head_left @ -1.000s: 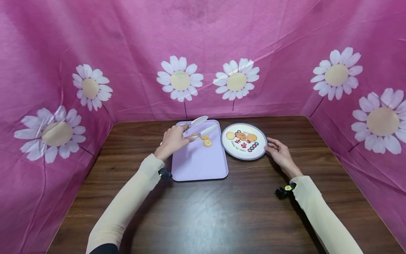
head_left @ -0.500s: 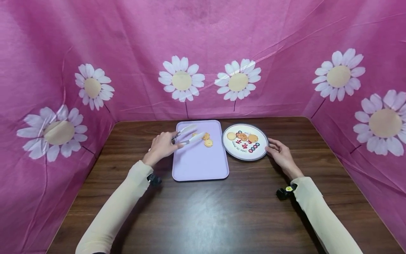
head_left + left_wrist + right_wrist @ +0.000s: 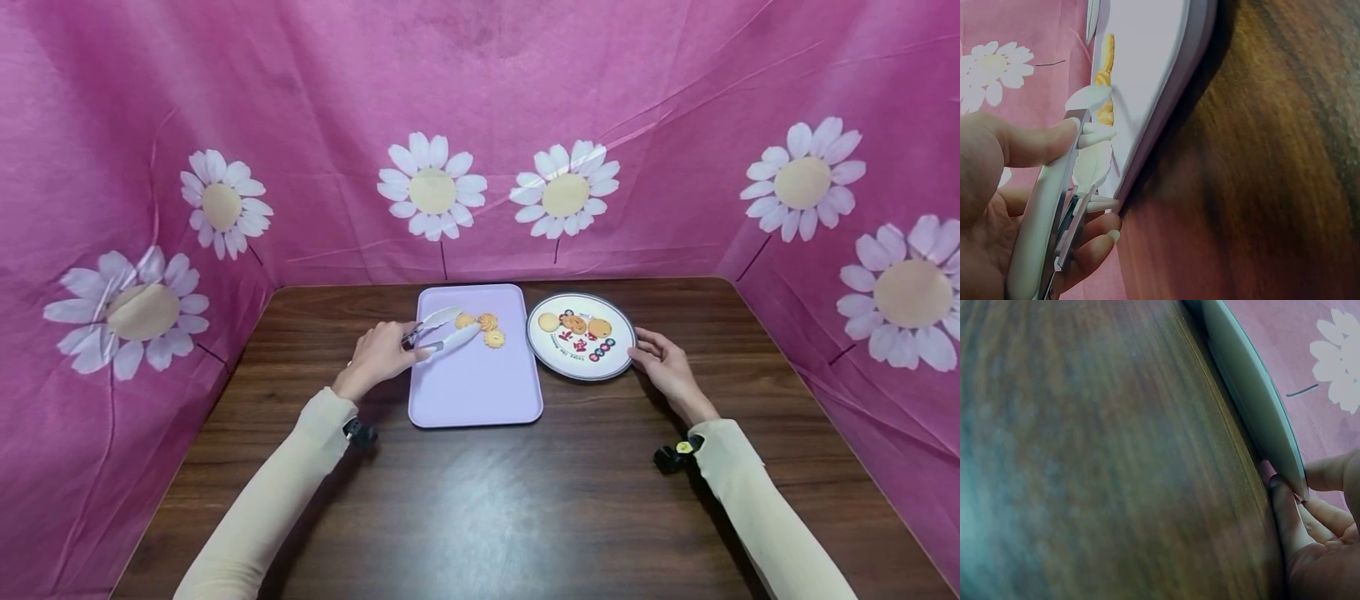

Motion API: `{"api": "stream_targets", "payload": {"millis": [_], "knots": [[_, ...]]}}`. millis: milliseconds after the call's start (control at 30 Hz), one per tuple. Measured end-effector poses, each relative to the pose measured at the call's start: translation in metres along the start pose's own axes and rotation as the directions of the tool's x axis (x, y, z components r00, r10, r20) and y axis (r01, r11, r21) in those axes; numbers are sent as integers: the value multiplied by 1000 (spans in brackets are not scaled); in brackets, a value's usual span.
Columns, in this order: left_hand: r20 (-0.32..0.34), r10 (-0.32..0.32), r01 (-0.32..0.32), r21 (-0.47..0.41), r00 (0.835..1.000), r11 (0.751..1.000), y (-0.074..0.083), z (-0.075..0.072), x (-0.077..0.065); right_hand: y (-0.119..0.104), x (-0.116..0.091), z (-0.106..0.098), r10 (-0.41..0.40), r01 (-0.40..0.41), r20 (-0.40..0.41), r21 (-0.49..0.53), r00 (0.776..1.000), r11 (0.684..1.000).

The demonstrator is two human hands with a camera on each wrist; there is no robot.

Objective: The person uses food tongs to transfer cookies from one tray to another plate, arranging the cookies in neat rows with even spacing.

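Note:
White-tipped tongs (image 3: 454, 339) are in my left hand (image 3: 378, 352), which grips their handles between thumb and fingers at the tray's left edge. The tong arms stand apart, tips pointing at several ridged cookies (image 3: 487, 322) on the lilac tray (image 3: 474, 400). In the left wrist view, the tongs (image 3: 1041, 215) lie along the palm, with the cookies (image 3: 1105, 78) beyond the tips. My right hand (image 3: 667, 371) pinches the right rim of a white plate (image 3: 555, 357). Three round cookies (image 3: 575, 324) rest on this plate. The right wrist view shows the plate (image 3: 1260, 400) edge-on, its rim between thumb and fingers.
Tray and plate stand side by side on a dark wooden table (image 3: 480, 508), near its back edge. A pink cloth (image 3: 495, 67) printed with white daisies surrounds the table behind and at both sides.
My left hand has drawn back left and lowered with the tongs, away from above the cookies. My right hand stays at the plate's rim. The head view has shifted slightly.

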State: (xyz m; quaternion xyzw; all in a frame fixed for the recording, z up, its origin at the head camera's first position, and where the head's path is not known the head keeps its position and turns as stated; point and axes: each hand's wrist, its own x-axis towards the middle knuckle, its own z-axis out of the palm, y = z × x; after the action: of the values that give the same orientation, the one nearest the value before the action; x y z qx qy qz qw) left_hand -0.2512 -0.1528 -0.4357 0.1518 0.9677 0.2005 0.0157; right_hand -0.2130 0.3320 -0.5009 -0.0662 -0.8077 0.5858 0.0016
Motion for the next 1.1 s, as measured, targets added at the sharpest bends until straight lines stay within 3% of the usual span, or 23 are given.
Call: {"api": "stream_targets", "payload": {"millis": [333,1100], "knots": [[-21,-12,13,36,1000,999,1,4,-2,0,-2,0,-15,15,-6,-6,1000,1000],[-94,-31,30,-14,995,999,5,-1,-4,0,0,0,-14,14,-8,-18,1000,1000]]}}
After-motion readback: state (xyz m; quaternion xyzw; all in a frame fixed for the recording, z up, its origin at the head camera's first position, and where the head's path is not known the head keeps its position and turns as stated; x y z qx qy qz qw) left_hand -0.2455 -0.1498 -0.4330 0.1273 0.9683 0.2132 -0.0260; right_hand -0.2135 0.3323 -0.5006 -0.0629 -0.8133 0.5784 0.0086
